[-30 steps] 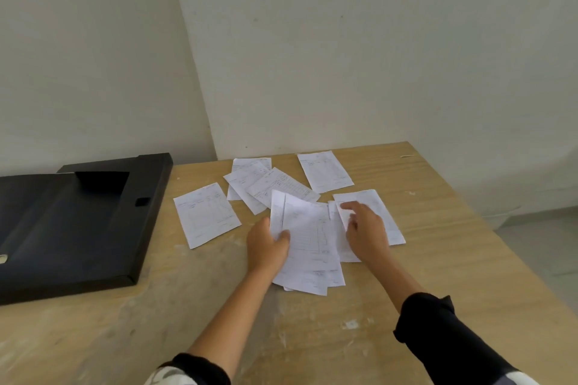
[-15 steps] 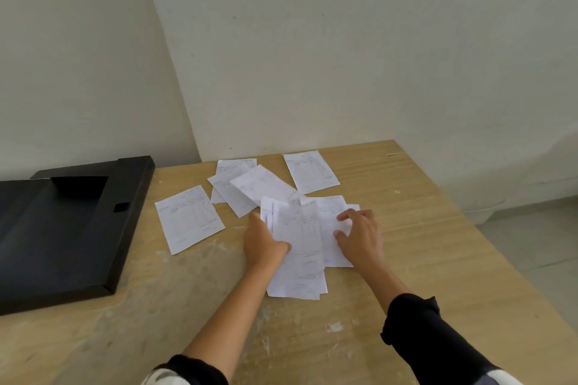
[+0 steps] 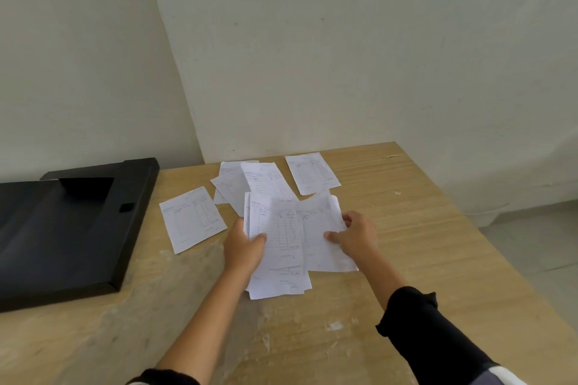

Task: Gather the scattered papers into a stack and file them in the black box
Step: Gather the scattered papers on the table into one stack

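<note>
— Papers (image 3: 278,247)?
— Left hand (image 3: 245,247) pinches the stack, thumb on top; right hand (image 3: 358,236) grips one sheet (image 3: 322,237) beside it.
— Box (image 3: 72,228)?
— Well left of the left fingers, open.

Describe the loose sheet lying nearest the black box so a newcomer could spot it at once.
Start at the black box on the table's left. Just right of it one single sheet lies flat by itself. Unlike the overlapped pile behind, it touches no other paper and neither hand.
</note>
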`<act>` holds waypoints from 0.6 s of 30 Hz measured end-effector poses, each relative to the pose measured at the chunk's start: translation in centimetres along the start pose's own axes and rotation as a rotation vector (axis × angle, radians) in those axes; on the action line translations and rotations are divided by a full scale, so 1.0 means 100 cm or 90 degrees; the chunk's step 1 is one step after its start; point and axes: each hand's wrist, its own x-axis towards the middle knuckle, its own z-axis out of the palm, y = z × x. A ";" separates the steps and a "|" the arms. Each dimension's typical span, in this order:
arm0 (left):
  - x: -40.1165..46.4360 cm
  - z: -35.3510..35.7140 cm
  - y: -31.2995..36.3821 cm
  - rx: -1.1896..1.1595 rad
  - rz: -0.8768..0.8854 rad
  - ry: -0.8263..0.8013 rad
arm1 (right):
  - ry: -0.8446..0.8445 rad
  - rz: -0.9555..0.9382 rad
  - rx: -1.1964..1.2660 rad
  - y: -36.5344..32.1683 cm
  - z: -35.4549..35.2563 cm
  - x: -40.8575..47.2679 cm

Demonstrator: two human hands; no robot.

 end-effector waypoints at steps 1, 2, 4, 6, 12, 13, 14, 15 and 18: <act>-0.001 -0.002 -0.003 -0.016 0.001 -0.002 | -0.004 -0.006 0.065 -0.001 0.001 0.000; -0.002 -0.004 -0.005 -0.040 0.004 -0.006 | -0.015 -0.001 0.145 -0.002 0.001 0.000; -0.005 -0.009 -0.008 -0.086 0.017 -0.007 | -0.056 0.036 0.332 -0.001 0.000 0.000; -0.006 -0.015 -0.009 -0.097 0.040 0.007 | -0.089 0.076 0.484 -0.001 0.000 0.000; -0.003 -0.035 -0.010 -0.121 0.065 0.030 | -0.152 0.073 0.639 -0.006 0.001 0.001; -0.002 -0.038 -0.010 -0.125 0.064 0.032 | -0.166 0.070 0.661 -0.008 0.001 0.000; -0.002 -0.041 -0.010 -0.128 0.064 0.032 | -0.180 0.070 0.681 -0.010 0.001 0.000; -0.001 -0.043 -0.011 -0.131 0.061 0.030 | -0.194 0.071 0.695 -0.013 0.002 0.000; 0.000 -0.047 -0.011 -0.137 0.057 0.020 | -0.217 0.073 0.711 -0.016 0.005 0.000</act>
